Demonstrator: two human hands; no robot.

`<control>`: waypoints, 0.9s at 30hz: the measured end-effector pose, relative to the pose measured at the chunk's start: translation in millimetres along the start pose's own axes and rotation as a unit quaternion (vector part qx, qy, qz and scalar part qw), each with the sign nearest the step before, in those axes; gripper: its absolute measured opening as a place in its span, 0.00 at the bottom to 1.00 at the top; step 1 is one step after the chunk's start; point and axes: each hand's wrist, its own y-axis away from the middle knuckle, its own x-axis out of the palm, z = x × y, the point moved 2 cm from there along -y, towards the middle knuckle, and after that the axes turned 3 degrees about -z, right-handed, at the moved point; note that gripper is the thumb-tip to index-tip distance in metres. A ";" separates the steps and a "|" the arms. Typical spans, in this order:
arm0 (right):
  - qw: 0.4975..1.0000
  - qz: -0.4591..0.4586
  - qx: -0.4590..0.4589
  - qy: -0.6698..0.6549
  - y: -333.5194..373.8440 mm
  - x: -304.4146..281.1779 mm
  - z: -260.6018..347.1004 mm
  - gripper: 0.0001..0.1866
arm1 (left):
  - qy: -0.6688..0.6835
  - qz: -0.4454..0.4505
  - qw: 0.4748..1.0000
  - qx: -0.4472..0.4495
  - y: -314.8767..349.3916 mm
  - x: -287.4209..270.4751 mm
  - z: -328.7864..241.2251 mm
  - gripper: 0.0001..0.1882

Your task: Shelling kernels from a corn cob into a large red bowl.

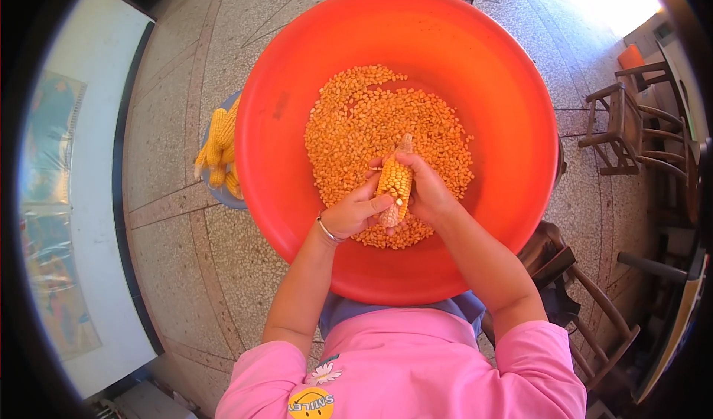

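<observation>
Between my two hands is a corn cob [395,185], partly stripped, with yellow kernels still along its middle and bare patches near both ends. My left hand [362,207] closes around its lower left side, the thumb lying across the near end. On the upper right, my right hand [428,189] wraps the cob with its thumb near the far tip. Both hands are over a large red basin [512,122], where a wide layer of loose corn kernels [356,122] covers the bottom. Some fingers are hidden beneath the cob.
Left of the basin, a blue container [227,196] holds several whole corn cobs [220,141], partly behind the basin's rim. Wooden chairs [620,129] stand at the right, and another chair [594,308] is close by my right elbow. A white wall [96,196] runs along the left.
</observation>
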 end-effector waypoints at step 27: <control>0.987 -0.037 -0.101 0.123 5.6 14.0 3.9 0.16 | -0.009 -0.032 0.999 0.041 -8.8 -0.4 7.7 0.40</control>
